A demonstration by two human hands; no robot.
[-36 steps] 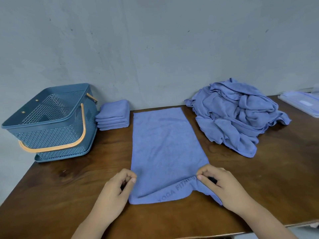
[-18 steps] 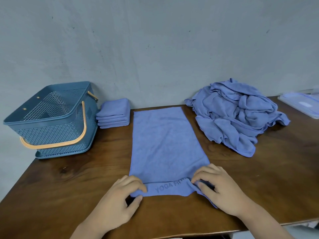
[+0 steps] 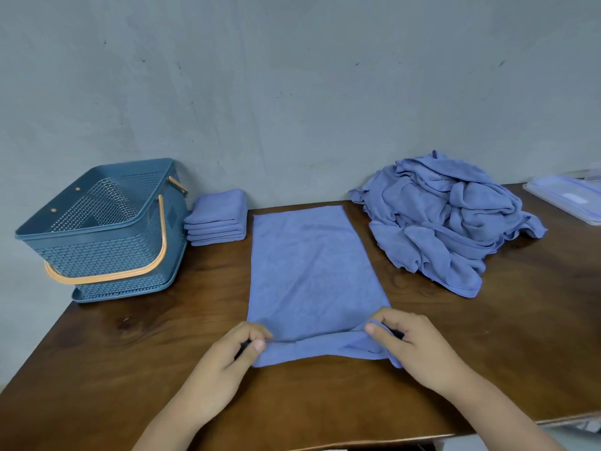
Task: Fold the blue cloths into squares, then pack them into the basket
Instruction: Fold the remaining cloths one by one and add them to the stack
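Wooden table, dark brown, stands against a grey wall and carries every item we record below. At its centre we find one blue cloth laid flat as a long rectangle, its far short edge near the wall and its near short edge by the person. That near edge is raised off the wood and turned a little way over, forming a narrow band across the width. The left hand pinches the near left corner between thumb and curled fingers. The right hand pinches the near right corner in the same manner — both hands grip this cloth and nothing else. Both forearms enter from the bottom of the view.

At the table's left end we note the basket, blue perforated plastic, upright, with its orange handle swung down across the front wall. Just beside it on the right, close to the wall, sits a stack of folded cloths, squared and several layers high; whether it touches the basket we cannot confirm. To the right of the flat cloth, apart from it, lies a heap of unfolded cloths — crumpled, the same blue. At the far right of the table rests a clear plastic lid, partly cut off by the frame.
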